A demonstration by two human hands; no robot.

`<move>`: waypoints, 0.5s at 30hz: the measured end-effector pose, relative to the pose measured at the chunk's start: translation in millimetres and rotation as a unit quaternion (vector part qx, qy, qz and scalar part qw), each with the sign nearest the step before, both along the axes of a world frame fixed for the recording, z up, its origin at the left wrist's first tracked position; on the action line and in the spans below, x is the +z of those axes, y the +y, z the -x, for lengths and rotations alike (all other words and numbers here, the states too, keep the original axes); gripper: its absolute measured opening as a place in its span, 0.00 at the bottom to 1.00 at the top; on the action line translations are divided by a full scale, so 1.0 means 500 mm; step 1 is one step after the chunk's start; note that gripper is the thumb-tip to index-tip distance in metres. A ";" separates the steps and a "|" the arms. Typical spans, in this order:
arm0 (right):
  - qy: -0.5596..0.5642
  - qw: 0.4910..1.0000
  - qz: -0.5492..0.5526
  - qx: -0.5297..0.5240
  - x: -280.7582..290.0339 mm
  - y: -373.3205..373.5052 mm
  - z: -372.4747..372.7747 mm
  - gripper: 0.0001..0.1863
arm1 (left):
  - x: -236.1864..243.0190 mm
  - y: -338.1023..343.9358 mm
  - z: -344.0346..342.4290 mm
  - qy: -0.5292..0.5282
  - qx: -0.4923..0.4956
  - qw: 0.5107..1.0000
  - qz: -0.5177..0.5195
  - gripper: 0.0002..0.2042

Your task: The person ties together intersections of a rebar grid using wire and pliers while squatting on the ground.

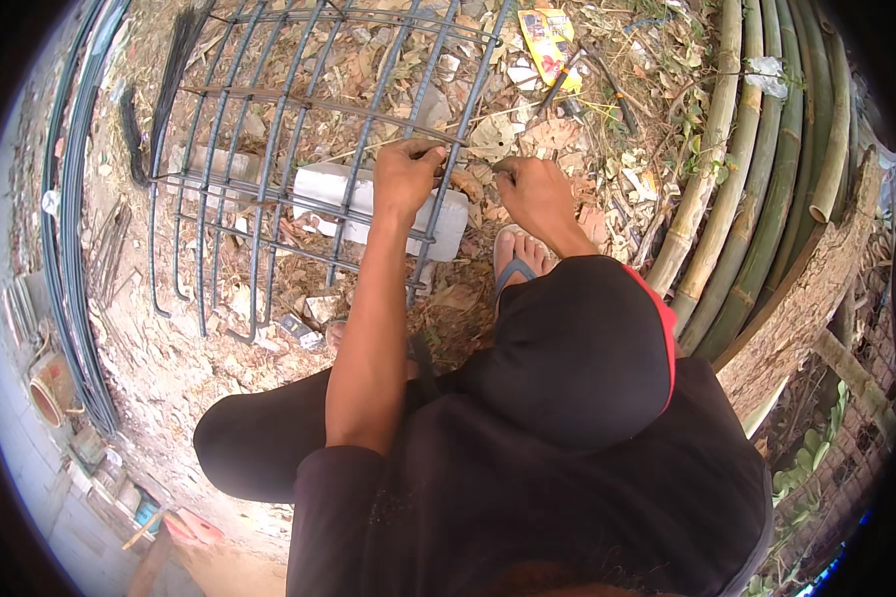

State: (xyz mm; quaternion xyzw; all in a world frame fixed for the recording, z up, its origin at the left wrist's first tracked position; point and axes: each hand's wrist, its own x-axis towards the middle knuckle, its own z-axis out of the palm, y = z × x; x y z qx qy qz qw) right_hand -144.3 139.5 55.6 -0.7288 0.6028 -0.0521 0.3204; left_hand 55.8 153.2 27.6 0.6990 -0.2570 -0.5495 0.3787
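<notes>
A cage of steel reinforcing bars [279, 109] lies on the littered ground in front of me, its ribbed bars crossed by rings of thinner rod. My left hand [406, 179] is closed at the cage's right part, beside a crossing of bars. What its fingers pinch, if anything, is too small to make out. To the right of the cage, apart from it, my right hand [540, 197] is closed with thumb and fingertips together. Something small and dark shows at those fingertips. Under the cage lies a pale grey block [438, 224].
Bamboo poles [712, 169] and a rough wooden slab [806, 318] line the right side. Long thin steel bars [65, 229] run along the left, near a bundle of black wire [174, 70]. A dark two-handled tool [619, 99] lies beside a yellow packet [548, 45]. My sandalled foot [521, 257] is close by.
</notes>
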 end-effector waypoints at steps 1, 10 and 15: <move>-0.033 0.999 -0.010 -0.009 -0.002 -0.007 -0.010 0.15 | 0.000 0.004 0.005 -0.008 -0.004 1.000 -0.003 0.11; -0.158 0.986 -0.039 -0.036 -0.040 -0.026 -0.043 0.13 | 0.028 0.004 0.040 -0.009 0.088 0.996 -0.018 0.17; -0.164 0.985 -0.011 -0.043 -0.038 -0.028 -0.053 0.11 | -0.008 0.030 0.060 0.018 0.138 0.990 0.031 0.18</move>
